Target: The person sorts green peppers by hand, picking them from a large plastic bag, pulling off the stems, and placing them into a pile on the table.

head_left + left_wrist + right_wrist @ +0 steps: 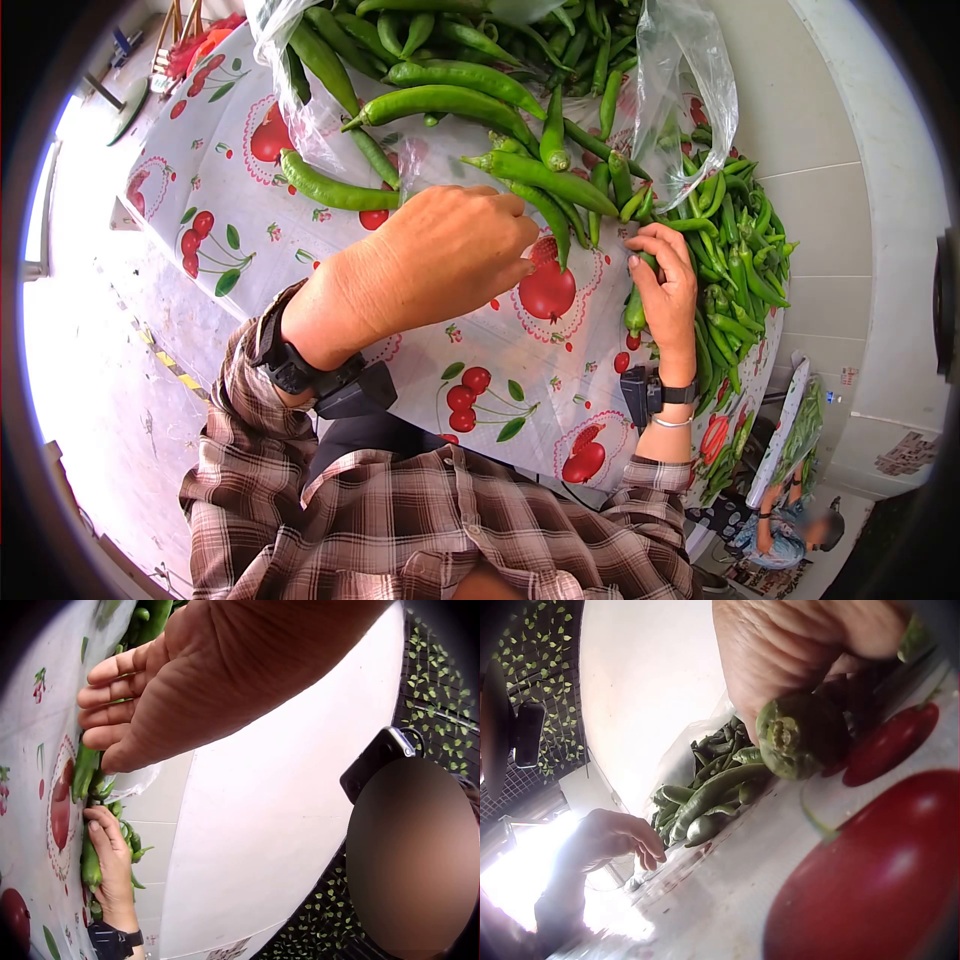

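My left hand [440, 255] hovers over the patterned tablecloth, close to the nearest long green chili peppers [545, 180]. In the left wrist view its fingers are relaxed, nearly straight, and hold nothing. Farther right, my right hand [668, 290] rests low at the cloth with its fingers and thumb around a green chili pepper [635, 312]. The stem end of this pepper [784, 739] pokes out beneath the palm in the right wrist view; the hand hides much of the rest. Several loose peppers lie between the hands and the open plastic bag [690, 90].
Peppers fill the bag at the far side of the table. A big heap of smaller green peppers [740, 260] lies along the right edge beside a tiled wall [815, 230]. Another person [780, 540] is beyond the table at lower right, near more bagged peppers [800, 430].
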